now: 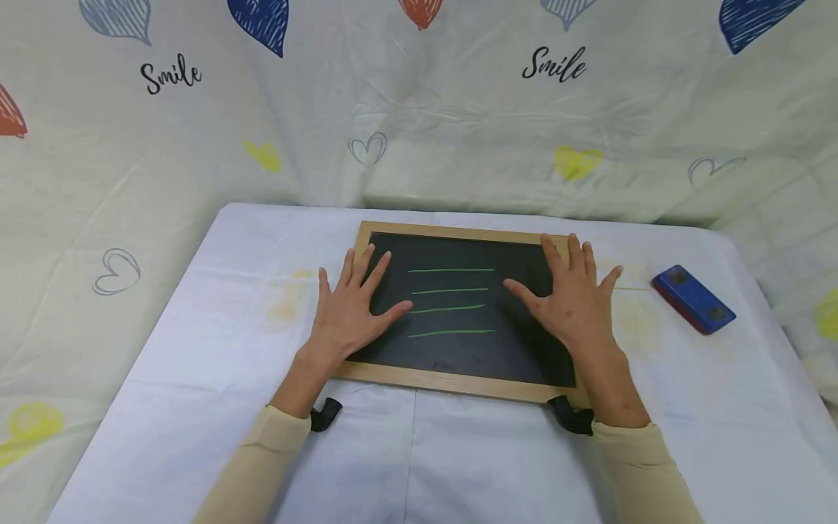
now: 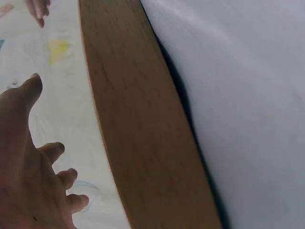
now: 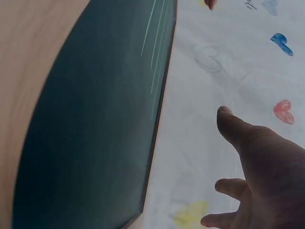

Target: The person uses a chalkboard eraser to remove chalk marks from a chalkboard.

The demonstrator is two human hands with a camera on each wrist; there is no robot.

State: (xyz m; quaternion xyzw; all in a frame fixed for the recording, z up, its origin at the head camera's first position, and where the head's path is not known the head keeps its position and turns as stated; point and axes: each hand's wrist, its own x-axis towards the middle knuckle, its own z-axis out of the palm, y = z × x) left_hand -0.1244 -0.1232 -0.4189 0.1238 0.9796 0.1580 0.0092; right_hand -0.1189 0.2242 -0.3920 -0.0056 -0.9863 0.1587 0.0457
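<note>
In the middle of the head view we see a wood-framed chalkboard (image 1: 458, 251) lying flat on a table covered with a pale cloth (image 1: 216, 306). Four green chalk lines (image 1: 452, 302) run across its dark face, one below the other. Our left hand (image 1: 350, 309) lies over the left part of the board with fingers straight and spread wide, holding nothing; our right hand (image 1: 572, 298) lies likewise over the right part, fingers straight and fanned, thumb pointing inward. Whether the palms press on the slate or hover just above it, we cannot tell.

At the right of the frame, well apart from the board, a blue eraser block (image 1: 694, 299) rests on the cloth at a slant. Behind the table hangs a cream sheet (image 1: 458, 131) printed with hearts and the word "Smile".

In the left wrist view the wooden frame (image 2: 138, 124) crosses the picture top to bottom, with spread fingers (image 2: 57, 150) at lower left. In the right wrist view the dark slate (image 3: 95, 133) fills the left side.
</note>
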